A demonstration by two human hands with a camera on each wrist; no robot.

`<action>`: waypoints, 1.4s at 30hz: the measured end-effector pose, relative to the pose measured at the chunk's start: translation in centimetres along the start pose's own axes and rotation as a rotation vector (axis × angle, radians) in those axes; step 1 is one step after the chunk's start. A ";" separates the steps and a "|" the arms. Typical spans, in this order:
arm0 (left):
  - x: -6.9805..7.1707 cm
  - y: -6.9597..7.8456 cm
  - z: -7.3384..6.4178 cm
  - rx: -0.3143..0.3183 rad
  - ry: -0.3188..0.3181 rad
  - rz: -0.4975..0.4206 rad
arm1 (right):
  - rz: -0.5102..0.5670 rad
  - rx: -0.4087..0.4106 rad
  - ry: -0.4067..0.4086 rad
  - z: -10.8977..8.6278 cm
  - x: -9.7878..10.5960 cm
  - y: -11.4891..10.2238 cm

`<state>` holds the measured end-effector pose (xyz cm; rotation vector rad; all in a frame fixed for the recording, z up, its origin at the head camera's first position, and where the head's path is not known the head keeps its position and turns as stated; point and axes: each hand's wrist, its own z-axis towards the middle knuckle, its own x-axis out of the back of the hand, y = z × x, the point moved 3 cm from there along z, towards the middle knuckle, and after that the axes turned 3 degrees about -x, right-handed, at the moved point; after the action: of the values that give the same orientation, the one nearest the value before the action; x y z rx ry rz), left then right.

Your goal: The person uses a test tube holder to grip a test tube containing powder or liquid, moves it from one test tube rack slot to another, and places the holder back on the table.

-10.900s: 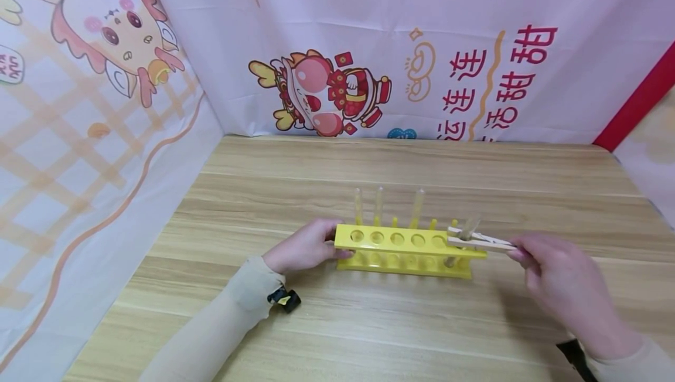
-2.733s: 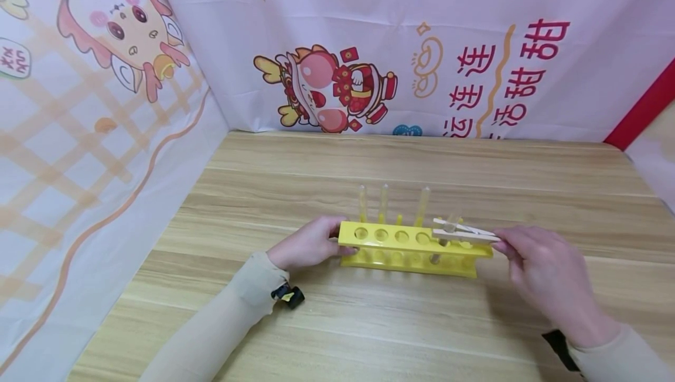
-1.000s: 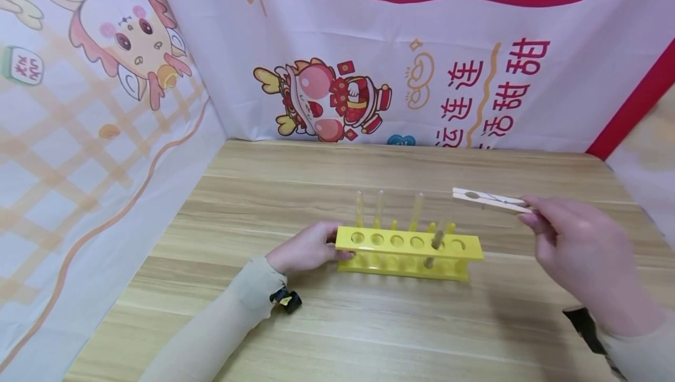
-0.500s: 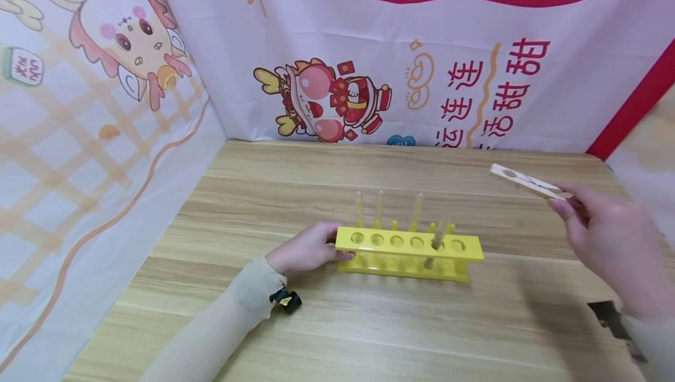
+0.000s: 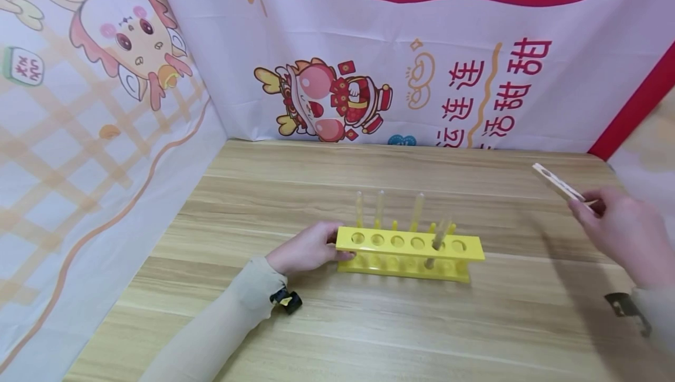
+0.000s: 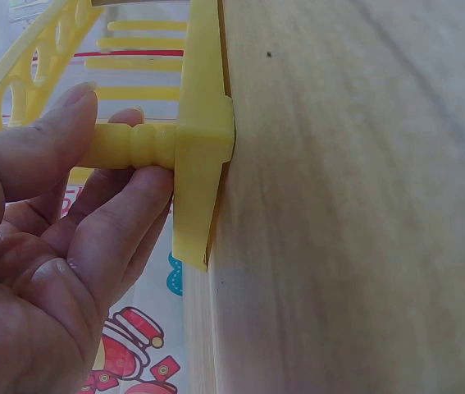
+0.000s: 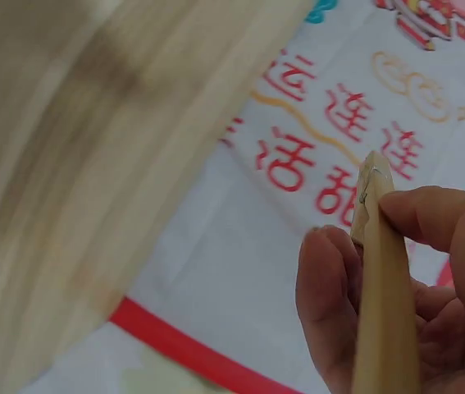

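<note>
A yellow test tube rack (image 5: 408,240) stands on the table, its left end held by my left hand (image 5: 304,249). In the left wrist view, thumb and fingers close around the rack's end post (image 6: 129,146). One test tube (image 5: 440,234) leans slightly in the fifth hole from the left. Three more test tubes (image 5: 418,209) sit upside down on pegs behind the holes. Off to the right, in the air, my right hand (image 5: 624,229) pinches a wooden test tube clamp (image 5: 556,181); nothing is in the clamp's tip.
The wood-grain table (image 5: 295,177) meets a printed cloth backdrop (image 5: 337,24) at the back and another cloth (image 5: 105,153) on the left. Bare pegs (image 5: 394,225) show among the inverted tubes.
The clamp held the tube at the rack's sixth hole, then at the fifth. It has let go there, and my right hand has carried it rightward. My left hand still holds the rack.
</note>
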<state>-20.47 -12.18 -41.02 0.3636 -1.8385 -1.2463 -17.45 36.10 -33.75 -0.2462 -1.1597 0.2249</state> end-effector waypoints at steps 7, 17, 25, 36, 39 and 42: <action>0.0 0.1 0.0 0.003 -0.001 0.000 | -0.020 -0.095 -0.137 0.8 -2.0 4.0; 0.0 0.0 0.0 0.005 -0.004 -0.010 | -0.067 -0.149 -0.272 2.0 -4.5 6.3; -0.1 0.1 0.0 0.006 -0.004 -0.005 | -0.008 -0.234 -0.434 2.3 -6.3 6.2; -0.1 0.1 0.0 -0.002 -0.006 -0.003 | -0.028 -0.227 -0.506 3.3 -8.0 6.8; -0.1 0.1 0.1 0.000 -0.004 -0.002 | -0.028 -0.231 -0.518 3.4 -8.3 6.8; -0.1 0.1 0.0 0.003 -0.001 0.001 | -0.036 -0.226 -0.519 3.5 -8.3 6.8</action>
<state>-20.43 -12.07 -40.99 0.3644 -1.8416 -1.2434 -24.17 40.30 -41.73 -0.3790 -1.7066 0.1279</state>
